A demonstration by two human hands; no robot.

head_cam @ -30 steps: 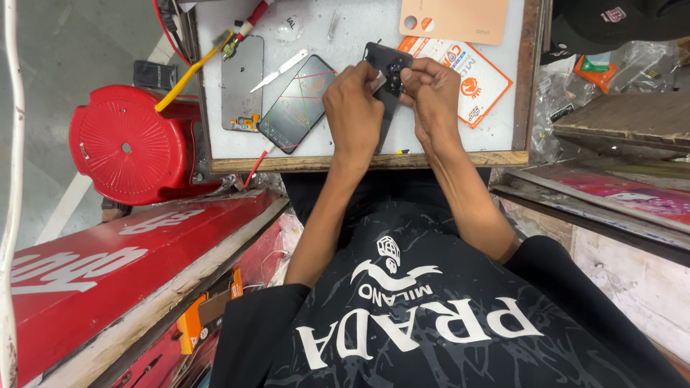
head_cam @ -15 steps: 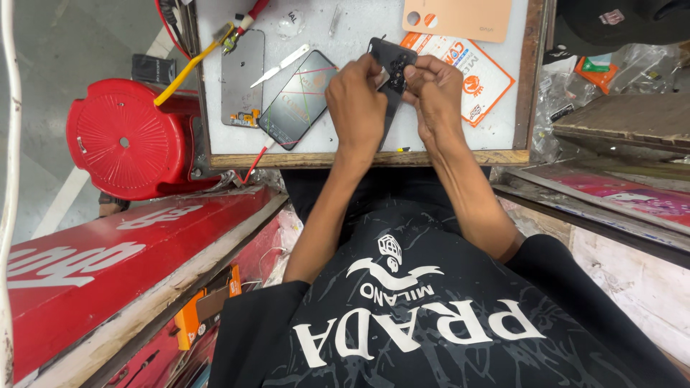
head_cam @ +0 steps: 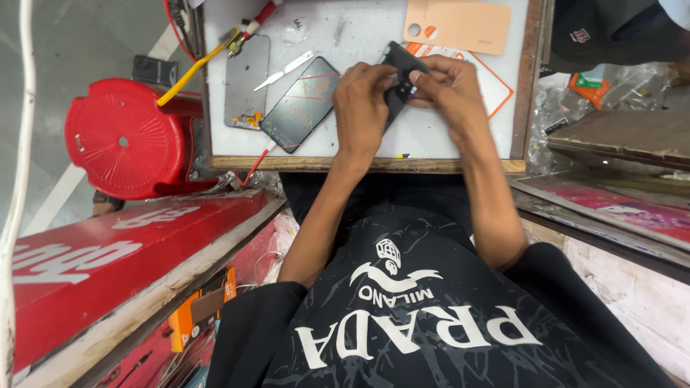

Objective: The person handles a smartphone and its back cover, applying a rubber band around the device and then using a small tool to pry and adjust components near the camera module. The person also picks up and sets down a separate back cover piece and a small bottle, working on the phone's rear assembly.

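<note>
Both grips closed on a dark phone part point(head_cam: 399, 77), left hand point(head_cam: 361, 108) pinching its near edge, right hand point(head_cam: 451, 88) clasping its far side, held just above the white desk point(head_cam: 431, 136). Just left, a phone with a dark screen point(head_cam: 300, 104) lying flat, a pale blade point(head_cam: 284, 70) beside it, then a grey back panel point(head_cam: 246, 80). Further off, an orange card point(head_cam: 460, 25) and a red stool point(head_cam: 126, 140).

Round red plastic stool point(head_cam: 126, 140) sitting left of the wooden-edged white worktop point(head_cam: 460, 136). On it, lying: dark glossy phone screen point(head_cam: 300, 104), grey metal backplate point(head_cam: 246, 82), peach card sheet point(head_cam: 460, 25).
</note>
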